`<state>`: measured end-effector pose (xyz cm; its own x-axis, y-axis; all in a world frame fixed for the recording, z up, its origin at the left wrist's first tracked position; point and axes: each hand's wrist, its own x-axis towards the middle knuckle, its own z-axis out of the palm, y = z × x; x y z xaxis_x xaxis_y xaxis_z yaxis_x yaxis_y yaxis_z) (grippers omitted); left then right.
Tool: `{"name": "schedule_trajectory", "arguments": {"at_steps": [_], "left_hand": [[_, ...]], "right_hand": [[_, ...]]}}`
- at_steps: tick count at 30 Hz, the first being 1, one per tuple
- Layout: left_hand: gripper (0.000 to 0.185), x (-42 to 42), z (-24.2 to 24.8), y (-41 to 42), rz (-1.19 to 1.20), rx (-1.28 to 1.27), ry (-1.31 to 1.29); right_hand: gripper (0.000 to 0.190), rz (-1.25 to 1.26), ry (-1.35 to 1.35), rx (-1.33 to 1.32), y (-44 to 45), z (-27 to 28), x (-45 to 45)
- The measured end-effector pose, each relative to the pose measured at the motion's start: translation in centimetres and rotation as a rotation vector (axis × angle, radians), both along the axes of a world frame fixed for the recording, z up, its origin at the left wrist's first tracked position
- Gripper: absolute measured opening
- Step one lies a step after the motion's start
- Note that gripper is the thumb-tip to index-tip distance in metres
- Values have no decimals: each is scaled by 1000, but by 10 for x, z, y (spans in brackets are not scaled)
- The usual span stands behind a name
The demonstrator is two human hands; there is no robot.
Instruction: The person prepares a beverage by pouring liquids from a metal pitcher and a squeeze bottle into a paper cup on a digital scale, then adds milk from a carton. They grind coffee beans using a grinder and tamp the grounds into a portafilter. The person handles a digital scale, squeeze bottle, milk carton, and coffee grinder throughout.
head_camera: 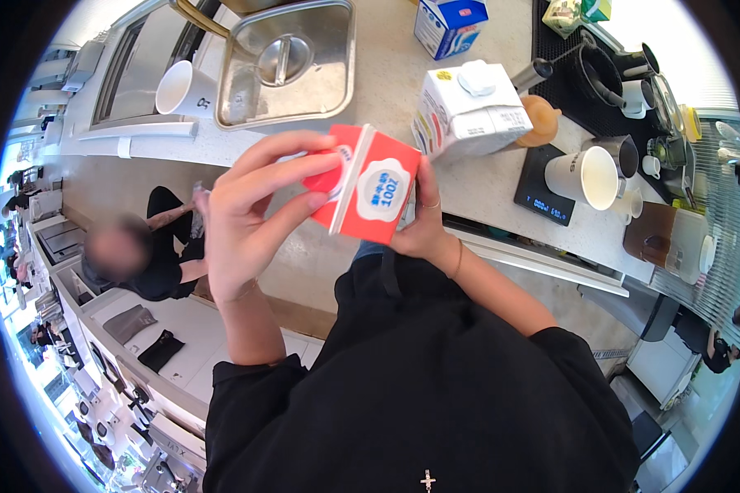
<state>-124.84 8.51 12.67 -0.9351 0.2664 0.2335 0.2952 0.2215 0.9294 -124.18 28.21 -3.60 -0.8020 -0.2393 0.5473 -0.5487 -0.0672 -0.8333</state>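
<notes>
My left hand (271, 203) has its fingers and thumb on the folded top of a red-and-white gable-top carton (401, 179). From the other side, my right hand (425, 215) holds the carton's body near its base. The carton is tilted and held above the counter's front edge. Behind it on the counter stands a white carton with a white screw cap (478, 80). To the right, a black digital scale (539, 194) lies beside a white paper cup (583, 177), which appears to stand on or over its edge.
A steel sink (283, 68) and a paper cup (185, 89) are at upper left. A blue-and-white carton (450, 28) stands at the back. Pitchers and cups stand on a black mat (561, 80) at right. A co-worker in black (160, 271) is at the left, low down.
</notes>
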Motion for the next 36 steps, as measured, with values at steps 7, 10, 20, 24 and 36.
{"name": "schedule_trajectory", "arguments": {"at_steps": [7, 10, 20, 24, 36], "left_hand": [[27, -31, -37, 11, -4, 257, 38], [35, -23, -56, 39, 193, 488, 50], [35, -18, -70, 59, 342, 389, 110], [40, -20, -81, 80, 395, 405, 227], [33, -61, -70, 150, 628, 251, 565]], "right_hand": [[99, -220, 5, 368, 17, 51, 0], [90, -435, 269, 479, 46, 65, 21], [85, -799, 155, 289, 25, 41, -38], [88, -746, 159, 272, 59, 47, 2], [76, -245, -520, -1052, 174, 137, 150]]}}
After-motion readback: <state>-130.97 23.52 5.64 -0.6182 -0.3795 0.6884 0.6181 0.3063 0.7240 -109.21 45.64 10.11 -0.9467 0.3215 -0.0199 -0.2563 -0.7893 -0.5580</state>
